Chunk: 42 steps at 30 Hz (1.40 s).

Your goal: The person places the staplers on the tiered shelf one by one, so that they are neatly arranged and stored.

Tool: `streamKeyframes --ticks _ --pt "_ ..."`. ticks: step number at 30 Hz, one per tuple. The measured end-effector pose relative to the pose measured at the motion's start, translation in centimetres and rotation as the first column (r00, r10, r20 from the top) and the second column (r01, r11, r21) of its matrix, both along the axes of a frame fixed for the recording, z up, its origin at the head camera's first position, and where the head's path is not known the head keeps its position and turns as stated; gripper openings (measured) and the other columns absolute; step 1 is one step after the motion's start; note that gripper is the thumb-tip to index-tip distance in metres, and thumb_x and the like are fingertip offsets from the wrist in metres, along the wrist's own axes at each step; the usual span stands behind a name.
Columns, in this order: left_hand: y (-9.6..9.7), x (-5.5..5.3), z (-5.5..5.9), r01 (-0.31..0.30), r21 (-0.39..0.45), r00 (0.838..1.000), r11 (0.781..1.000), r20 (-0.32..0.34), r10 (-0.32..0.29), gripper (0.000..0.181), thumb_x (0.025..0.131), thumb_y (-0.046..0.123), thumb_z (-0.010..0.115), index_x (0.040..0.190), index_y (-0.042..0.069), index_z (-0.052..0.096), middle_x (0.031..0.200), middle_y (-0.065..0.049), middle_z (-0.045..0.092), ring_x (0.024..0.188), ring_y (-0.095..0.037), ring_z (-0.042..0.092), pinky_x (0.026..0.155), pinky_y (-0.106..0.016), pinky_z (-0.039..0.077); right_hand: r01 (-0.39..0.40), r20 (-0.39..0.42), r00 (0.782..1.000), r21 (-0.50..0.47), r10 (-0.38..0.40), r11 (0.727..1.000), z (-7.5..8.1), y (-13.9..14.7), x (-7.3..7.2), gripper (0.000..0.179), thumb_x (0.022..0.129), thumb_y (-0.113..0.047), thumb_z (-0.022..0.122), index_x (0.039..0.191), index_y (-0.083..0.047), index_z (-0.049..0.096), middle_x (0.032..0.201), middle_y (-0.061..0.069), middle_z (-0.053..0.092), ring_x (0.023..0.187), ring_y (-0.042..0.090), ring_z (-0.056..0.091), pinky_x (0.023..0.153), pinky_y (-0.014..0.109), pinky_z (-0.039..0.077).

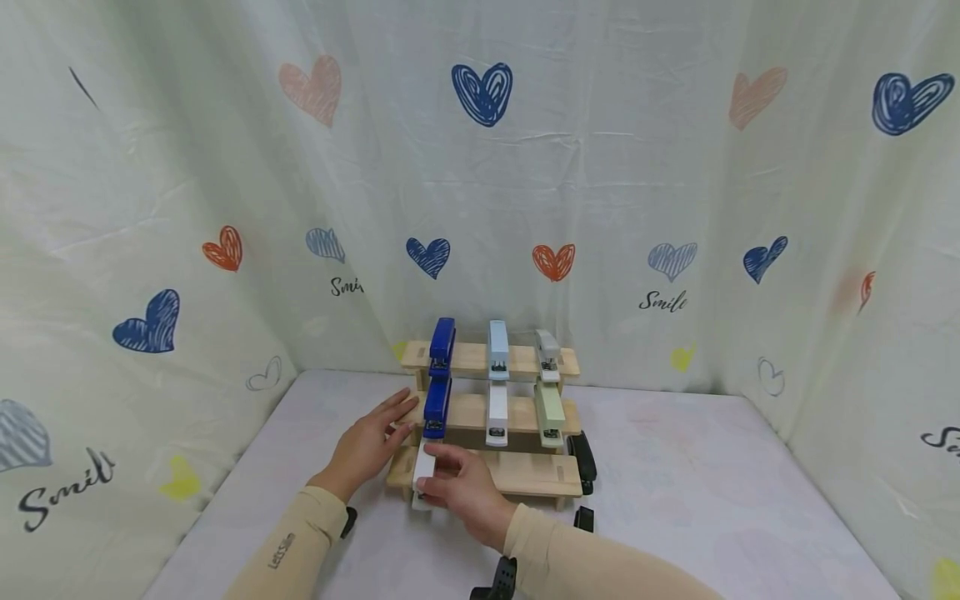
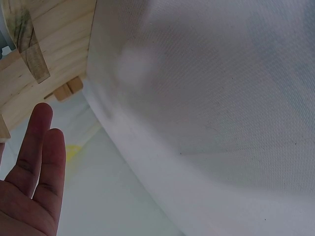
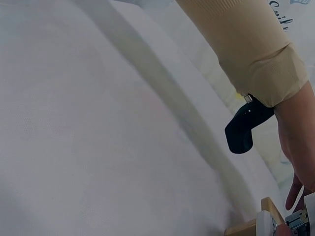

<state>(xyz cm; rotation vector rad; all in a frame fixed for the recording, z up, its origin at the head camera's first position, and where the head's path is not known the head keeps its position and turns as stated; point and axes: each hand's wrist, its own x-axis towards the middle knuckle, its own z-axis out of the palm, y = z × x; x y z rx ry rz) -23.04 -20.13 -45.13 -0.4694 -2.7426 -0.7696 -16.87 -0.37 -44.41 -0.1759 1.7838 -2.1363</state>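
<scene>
On the left end of the bottom shelf of a wooden tiered rack [image 1: 525, 473], my right hand [image 1: 468, 492] holds a white stapler [image 1: 424, 468] between thumb and fingers. Its front end also shows at the bottom right corner of the right wrist view. My left hand [image 1: 367, 446] is by the rack's left side, fingers extended near the middle shelf; in the left wrist view two straight fingers [image 2: 37, 142] show beside the wood. Directly behind the white stapler, a dark blue stapler [image 1: 437, 408] stands on the middle shelf.
The middle shelf also bears a white stapler [image 1: 497, 412] and a pale green one [image 1: 550, 412]. A blue [image 1: 442, 343], a light blue [image 1: 498, 348] and a grey stapler [image 1: 547, 354] stand on top. A black stapler [image 1: 582, 461] and another black object [image 1: 584, 519] lie right of the rack.
</scene>
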Motion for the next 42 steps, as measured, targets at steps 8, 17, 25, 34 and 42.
streamKeyframes --ticks 8,17,25,34,42 --pt "-0.1 -0.1 -0.1 -0.002 -0.001 1.000 1.000 0.000 0.002 0.047 0.101 0.031 0.062 0.145 0.017 0.056 0.154 -0.003 0.043 0.091 -0.020 0.066 0.076 -0.044 0.053 -0.002 0.016 1.000 0.018 0.002 1.000 0.2 0.0 -0.1 0.052 0.087 0.012 0.069 0.136 0.002 0.057 0.116 0.016 0.059 0.099 0.021 0.065 0.083 0.040 0.056" --pt "-0.1 -0.3 -0.4 -0.013 -0.007 1.000 1.000 0.017 0.013 0.047 0.101 0.033 0.062 0.146 0.018 0.055 0.155 -0.002 0.042 0.092 -0.020 0.066 0.077 -0.045 0.053 0.005 0.017 1.000 0.041 -0.006 0.999 0.4 -0.1 0.0 0.052 0.086 0.012 0.069 0.136 0.001 0.058 0.114 0.014 0.060 0.098 0.022 0.065 0.082 0.041 0.056" --pt "-0.1 -0.2 -0.2 -0.010 -0.012 1.000 1.000 0.016 0.010 0.047 0.101 0.032 0.062 0.146 0.018 0.055 0.155 -0.002 0.042 0.092 -0.020 0.065 0.077 -0.044 0.053 -0.007 0.004 1.000 0.087 0.007 0.996 0.6 0.2 0.1 0.052 0.086 0.008 0.071 0.136 -0.002 0.058 0.115 0.012 0.060 0.099 0.021 0.064 0.080 0.042 0.056" --pt "0.0 -0.2 -0.3 -0.016 -0.011 1.000 1.000 0.020 0.016 0.047 0.101 0.033 0.061 0.146 0.019 0.054 0.155 -0.001 0.042 0.092 -0.017 0.065 0.077 -0.042 0.053 -0.181 0.011 0.983 0.207 0.183 0.961 1.4 5.0 0.8 0.055 0.088 0.001 0.070 0.141 -0.007 0.056 0.132 0.018 0.051 0.110 0.029 0.060 0.082 0.044 0.056" --pt "0.1 -0.1 -0.3 -0.019 -0.014 1.000 1.000 0.009 0.019 0.047 0.102 0.032 0.060 0.146 0.018 0.055 0.155 -0.001 0.042 0.093 -0.019 0.065 0.076 -0.042 0.053 -0.344 0.039 0.936 0.313 0.350 0.885 3.5 14.3 0.8 0.046 0.094 -0.004 0.066 0.138 0.000 0.056 0.126 0.016 0.057 0.105 0.029 0.062 0.083 0.047 0.055"
